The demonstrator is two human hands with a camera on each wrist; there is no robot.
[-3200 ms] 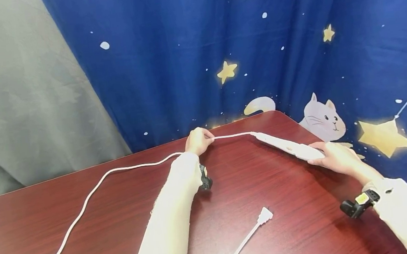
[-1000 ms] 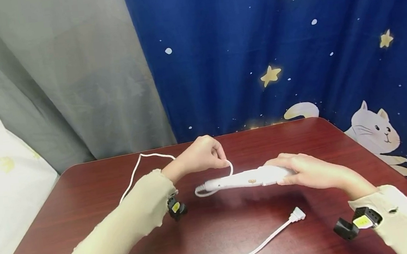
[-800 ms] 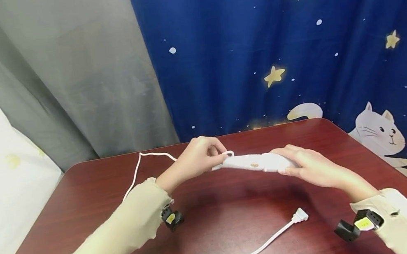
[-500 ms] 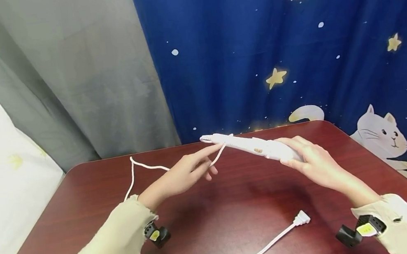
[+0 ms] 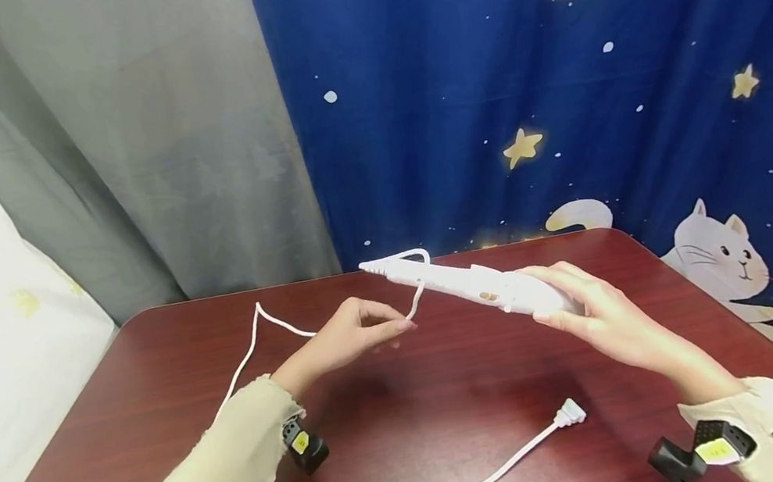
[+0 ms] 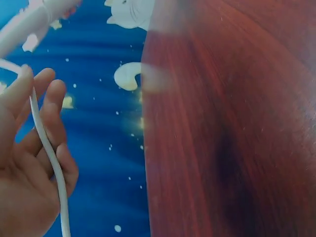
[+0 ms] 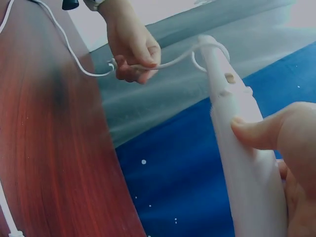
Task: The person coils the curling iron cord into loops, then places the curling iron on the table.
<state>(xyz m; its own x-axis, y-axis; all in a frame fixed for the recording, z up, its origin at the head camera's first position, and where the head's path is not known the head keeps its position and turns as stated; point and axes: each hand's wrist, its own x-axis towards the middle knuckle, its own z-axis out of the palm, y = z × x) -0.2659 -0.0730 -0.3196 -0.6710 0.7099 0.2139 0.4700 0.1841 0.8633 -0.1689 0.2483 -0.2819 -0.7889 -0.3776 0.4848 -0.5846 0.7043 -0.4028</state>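
Note:
A white hair straightener is held above the table, its cord end pointing up and to the left. My right hand grips its thick far end, the thumb along one side in the right wrist view. The white cord loops back from the tip and passes round the narrow end of the body. My left hand pinches this cord between thumb and forefinger, a little below and left of the straightener. In the left wrist view the cord runs down across the palm, the other fingers loosely bent.
The cord's plug lies on the dark red table near the front. More cord trails along the left of the table. Grey and blue curtains hang right behind the table's far edge.
The straightener has come from the far right to the middle and been lifted and tilted. My left hand has brought the cord round its narrow end and drawn it down left.

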